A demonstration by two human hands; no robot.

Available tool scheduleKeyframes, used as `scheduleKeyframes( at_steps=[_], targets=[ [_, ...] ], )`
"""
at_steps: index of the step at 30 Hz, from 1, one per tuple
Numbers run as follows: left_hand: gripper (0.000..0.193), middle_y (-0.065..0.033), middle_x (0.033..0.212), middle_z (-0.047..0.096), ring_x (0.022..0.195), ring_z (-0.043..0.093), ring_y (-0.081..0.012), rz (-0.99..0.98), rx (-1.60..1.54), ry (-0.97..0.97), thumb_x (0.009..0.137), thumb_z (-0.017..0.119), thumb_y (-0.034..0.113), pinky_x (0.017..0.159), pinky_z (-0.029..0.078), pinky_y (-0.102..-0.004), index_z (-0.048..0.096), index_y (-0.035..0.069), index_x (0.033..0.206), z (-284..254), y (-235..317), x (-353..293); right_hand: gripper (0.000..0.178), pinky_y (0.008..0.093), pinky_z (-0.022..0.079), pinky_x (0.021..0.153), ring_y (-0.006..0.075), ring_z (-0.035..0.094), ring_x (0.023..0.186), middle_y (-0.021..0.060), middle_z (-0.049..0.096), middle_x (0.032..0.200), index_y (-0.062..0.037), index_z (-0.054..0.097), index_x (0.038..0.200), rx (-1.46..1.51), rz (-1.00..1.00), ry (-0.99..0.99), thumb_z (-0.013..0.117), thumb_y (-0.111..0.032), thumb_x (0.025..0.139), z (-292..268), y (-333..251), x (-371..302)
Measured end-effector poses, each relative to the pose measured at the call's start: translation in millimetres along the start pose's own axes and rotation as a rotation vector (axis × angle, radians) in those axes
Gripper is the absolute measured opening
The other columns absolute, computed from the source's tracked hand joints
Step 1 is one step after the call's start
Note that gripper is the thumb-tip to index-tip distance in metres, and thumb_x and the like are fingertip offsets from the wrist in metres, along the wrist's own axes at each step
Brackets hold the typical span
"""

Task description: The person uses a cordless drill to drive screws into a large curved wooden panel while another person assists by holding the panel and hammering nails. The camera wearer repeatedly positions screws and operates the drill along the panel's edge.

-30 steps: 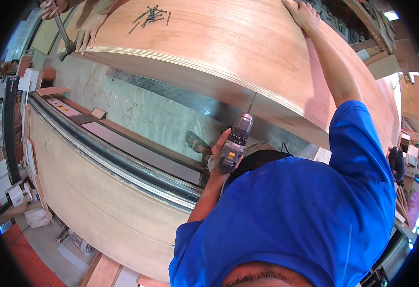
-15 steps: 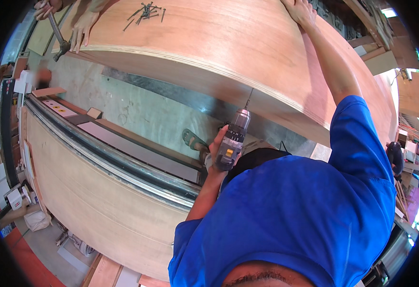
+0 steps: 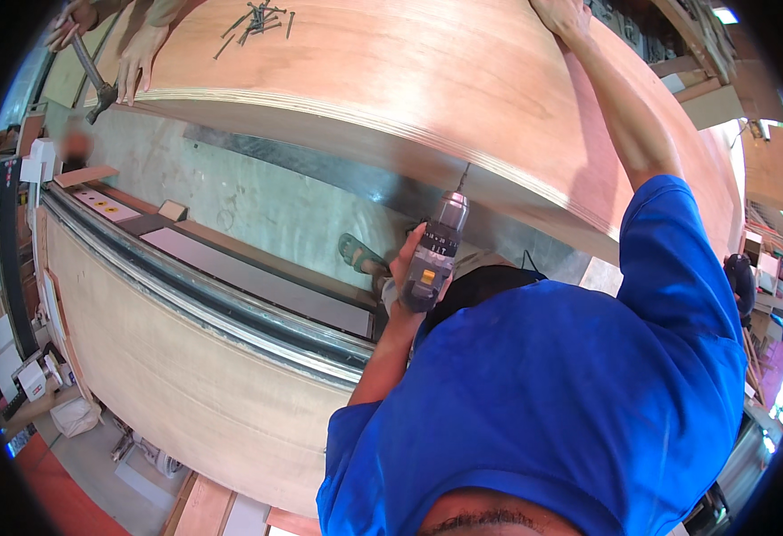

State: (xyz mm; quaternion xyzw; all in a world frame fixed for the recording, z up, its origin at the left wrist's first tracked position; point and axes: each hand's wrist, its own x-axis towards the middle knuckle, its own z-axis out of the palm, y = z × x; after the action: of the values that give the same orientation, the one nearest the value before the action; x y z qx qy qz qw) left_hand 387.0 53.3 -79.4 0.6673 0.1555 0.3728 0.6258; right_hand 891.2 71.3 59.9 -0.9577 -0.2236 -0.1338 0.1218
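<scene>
My left hand (image 3: 406, 262) grips a dark cordless drill (image 3: 430, 259) with a silver chuck. Its thin drill bit (image 3: 465, 180) points away from me and meets the layered near edge of a large plywood panel (image 3: 391, 62). Most of my left fingers are hidden behind the drill body. At the far right, my right hand (image 3: 567, 18) lies on top of the panel, its fingers stretched out and partly cut off by the picture's upper rim.
At the far left, a co-worker holds a hammer (image 3: 95, 80) and lays another hand (image 3: 140, 61) on the panel. Loose dark screws or nails (image 3: 253, 21) are heaped on it. A long metal-railed bench (image 3: 195, 375) stands at my left. A sandalled foot (image 3: 356, 254) shows below.
My left hand and the drill have shifted slightly away from me; less of the bit shows between chuck and panel edge. The whole view has drifted a little. My right hand stays on the panel.
</scene>
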Motion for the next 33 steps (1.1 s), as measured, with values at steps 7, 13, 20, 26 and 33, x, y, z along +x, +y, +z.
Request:
scheduleKeyframes(
  at_steps=[7,13,20,26,33],
  targets=[
    [0.082,-0.0114,0.103,0.069,0.079,0.069,-0.0167,0.007,-0.117,-0.008,0.077,0.084,0.016,0.073,0.058,-0.0286,0.043,0.002,0.147,8,3,18,0.079,0.0516,0.038,0.109,0.0436,0.051,0.127,0.0291,0.058,0.13,0.0015,0.058,0.131,0.019,-0.018,0.023,0.051,-0.067,0.091,-1,2,-4],
    [0.079,-0.0119,0.102,0.069,0.081,0.069,-0.0174,-0.055,0.004,0.057,0.079,0.08,0.013,0.076,0.058,-0.0311,0.042,0.001,0.147,29,7,11,0.077,0.0522,0.039,0.108,0.044,0.051,0.125,0.0298,0.058,0.13,0.0017,0.06,0.129,0.026,0.003,0.012,0.051,-0.065,0.092,0,-5,-6],
    [0.071,-0.0135,0.117,0.063,0.101,0.063,-0.0218,-0.052,-0.08,-0.041,0.085,0.072,0.007,0.09,0.052,-0.0348,0.039,-0.003,0.147,20,18,24,0.07,0.0497,0.039,0.11,0.0434,0.048,0.132,0.0241,0.056,0.137,-0.0065,0.06,0.134,0.062,-0.263,0.21,0.051,-0.064,0.094,23,20,-2],
    [0.072,-0.0103,0.115,0.071,0.097,0.07,-0.0177,-0.112,0.037,-0.004,0.082,0.076,0.003,0.089,0.054,-0.0314,0.046,0.007,0.147,-23,27,3,0.067,0.0533,0.015,0.123,0.0432,0.017,0.152,0.0262,0.022,0.162,-0.0119,0.033,0.156,0.101,-0.574,-0.228,0.041,-0.052,0.103,-32,-83,-196],
    [0.072,-0.0109,0.114,0.071,0.101,0.068,-0.0189,-0.399,0.224,0.093,0.08,0.079,0.005,0.093,0.052,-0.0316,0.049,0.005,0.146,-129,39,-37,0.072,0.0653,0.011,0.118,0.0461,0.014,0.151,0.0263,0.015,0.164,-0.015,0.025,0.159,-0.02,-0.638,-0.281,0.041,-0.056,0.102,-41,-132,-232]
  ],
)
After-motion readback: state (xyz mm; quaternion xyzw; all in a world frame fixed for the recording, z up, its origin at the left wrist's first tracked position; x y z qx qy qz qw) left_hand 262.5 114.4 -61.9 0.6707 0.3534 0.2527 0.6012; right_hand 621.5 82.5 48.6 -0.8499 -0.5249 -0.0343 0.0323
